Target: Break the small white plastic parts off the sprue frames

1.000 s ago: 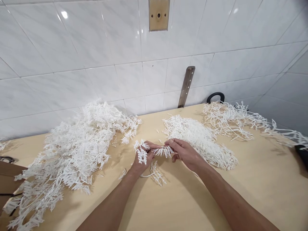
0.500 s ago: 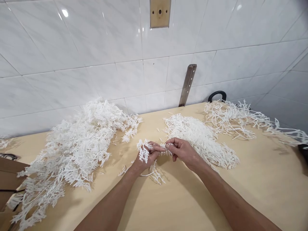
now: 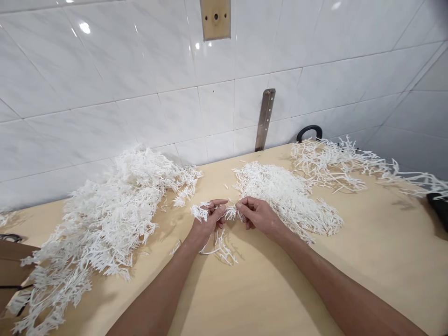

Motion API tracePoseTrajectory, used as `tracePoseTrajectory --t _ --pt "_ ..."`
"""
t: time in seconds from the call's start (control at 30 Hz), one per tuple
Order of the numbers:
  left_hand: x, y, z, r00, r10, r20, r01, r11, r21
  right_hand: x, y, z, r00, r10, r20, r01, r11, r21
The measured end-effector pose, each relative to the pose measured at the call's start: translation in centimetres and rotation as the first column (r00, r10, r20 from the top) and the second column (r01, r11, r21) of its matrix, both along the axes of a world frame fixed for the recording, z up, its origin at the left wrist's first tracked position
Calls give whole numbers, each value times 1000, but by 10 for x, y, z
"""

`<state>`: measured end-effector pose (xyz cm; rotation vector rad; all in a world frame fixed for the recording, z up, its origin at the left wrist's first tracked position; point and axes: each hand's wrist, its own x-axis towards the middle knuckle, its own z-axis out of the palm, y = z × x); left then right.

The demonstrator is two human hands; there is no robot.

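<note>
At the left edge of the worktop [image 3: 273, 289] stands a brown box [image 3: 14, 263], with a dark looped object [image 3: 11, 237] just behind it. Beside the box, a large heap of white branching pieces [image 3: 115, 210] spreads from the back edge down towards the near left corner, partly overlapping the box.

Near the middle, a small white scrap [image 3: 175, 247] lies just left of the left forearm. The left hand [image 3: 206, 227] has its thumb and forefinger closed on one end of a white spiky piece [image 3: 231, 213]; a white tuft [image 3: 199, 212] shows at this hand's outer side. A loose forked sprig [image 3: 224, 249] lies on the worktop, just nearer the person than the spiky piece. The spiky piece is held above the worktop between both hands, and the right hand [image 3: 261, 215] pinches its other end with closed fingertips.

Behind and beside the right hand lies a heap of slender white bits [image 3: 287, 198]. A metal strip [image 3: 265, 120] rises against the wall at the back edge. Towards the far right corner, a black curved handle [image 3: 310, 132] shows behind a tangle of white branches [image 3: 332, 163]. A black object [image 3: 439, 209] sits at the right edge.
</note>
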<state>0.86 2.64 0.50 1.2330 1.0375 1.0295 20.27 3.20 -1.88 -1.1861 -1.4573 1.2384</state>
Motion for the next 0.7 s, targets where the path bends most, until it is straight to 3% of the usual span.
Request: tracePoseTrajectory --t 0.27,0.43,0.7 --pt "2 2 -2 998 -25 -52 26 999 20 -2 2 -4 997 -56 53 53 997 55" --pt "6 3 -5 982 13 -188 -6 999 35 -2 1 -2 996 -71 60 65 994 90" --pt "10 -1 0 963 80 -257 -57 994 97 -5 -1 -1 995 -81 57 75 992 104"
